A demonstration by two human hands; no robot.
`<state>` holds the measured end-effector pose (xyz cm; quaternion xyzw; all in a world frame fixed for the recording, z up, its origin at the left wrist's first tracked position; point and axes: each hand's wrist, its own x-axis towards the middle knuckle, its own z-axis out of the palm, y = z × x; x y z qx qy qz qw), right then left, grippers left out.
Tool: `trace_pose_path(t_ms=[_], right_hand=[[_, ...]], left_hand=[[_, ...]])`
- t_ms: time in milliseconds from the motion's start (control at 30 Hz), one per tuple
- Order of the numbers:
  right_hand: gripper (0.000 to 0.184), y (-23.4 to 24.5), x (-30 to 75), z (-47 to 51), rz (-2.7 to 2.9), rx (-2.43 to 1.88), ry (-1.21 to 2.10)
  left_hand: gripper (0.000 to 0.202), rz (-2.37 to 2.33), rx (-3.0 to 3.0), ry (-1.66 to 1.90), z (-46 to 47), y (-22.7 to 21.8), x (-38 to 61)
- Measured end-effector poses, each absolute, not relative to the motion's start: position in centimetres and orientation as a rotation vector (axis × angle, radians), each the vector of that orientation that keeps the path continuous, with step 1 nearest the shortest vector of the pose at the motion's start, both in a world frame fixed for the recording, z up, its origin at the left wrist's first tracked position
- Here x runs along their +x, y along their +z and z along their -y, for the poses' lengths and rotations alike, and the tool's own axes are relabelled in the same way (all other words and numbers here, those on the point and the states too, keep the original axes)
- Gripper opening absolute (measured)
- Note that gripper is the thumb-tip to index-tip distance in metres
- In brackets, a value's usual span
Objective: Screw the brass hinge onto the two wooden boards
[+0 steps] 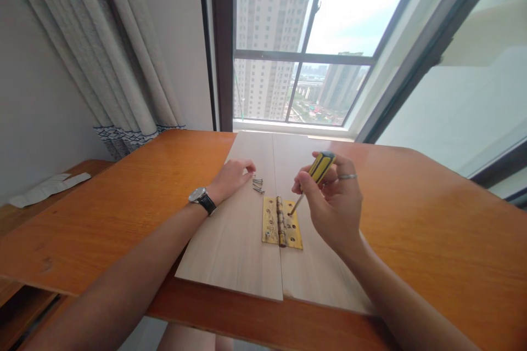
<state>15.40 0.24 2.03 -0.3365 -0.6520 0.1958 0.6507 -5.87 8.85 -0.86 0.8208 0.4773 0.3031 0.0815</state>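
Note:
A yellow-and-black screwdriver (321, 166) is gripped in my right hand (335, 197), its shaft slanting down to the left. The tip touches the right leaf of a worn brass hinge (270, 225), at or beside one of the upper holes. This hinge lies flat and spread across the seam between two pale wooden boards (230, 252). Several loose screws (258, 184) rest on the left board, above the hinge. Right beside them is my left hand (230, 180), resting on the board with curled fingers, thumb and index close together; what is between the fingertips is too small to name.
The boards lie on an orange-brown wooden table (444, 230). Behind it stands a window (302, 57), with a grey curtain (119, 44) to the left. White strips (49, 186) lie on a lower wooden surface at far left. A watch (201, 198) circles my left wrist.

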Motion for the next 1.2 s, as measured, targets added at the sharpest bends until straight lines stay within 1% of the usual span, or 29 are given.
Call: trace_pose_path(t_ms=[167,333,533,633,800,967,1200], right_hand=[[0.029,2.4,15.2,-0.3,1.437,-0.722,0.494],[0.027,3.4,14.9,0.2,1.371,-0.571,0.746],[0.02,3.1,14.2,1.6,1.515,-0.458,0.98],[0.02,2.9,14.0,1.9,1.557,-0.438,0.99],[0.022,3.2,14.3,1.8,1.517,-0.428,0.918],[0.023,3.2,14.3,1.8,1.527,-0.405,0.936],[0.023,3.1,14.1,2.0,1.576,-0.393,0.936]], left_hand=[[0.012,-1.405,2.437,0.923,-9.1,-0.9,-5.1],[0.016,-1.39,2.413,0.931,-8.7,-0.9,-4.7],[0.018,-1.288,2.374,0.979,-7.7,-1.3,-4.6],[0.018,-1.245,2.389,0.97,-7.5,-1.4,-4.6],[0.015,-1.199,2.473,0.924,-7.7,-1.5,-4.6],[0.025,-1.151,2.593,0.834,-7.7,-1.7,-4.8],[0.021,-1.123,2.652,0.798,-7.7,-1.7,-4.8]])
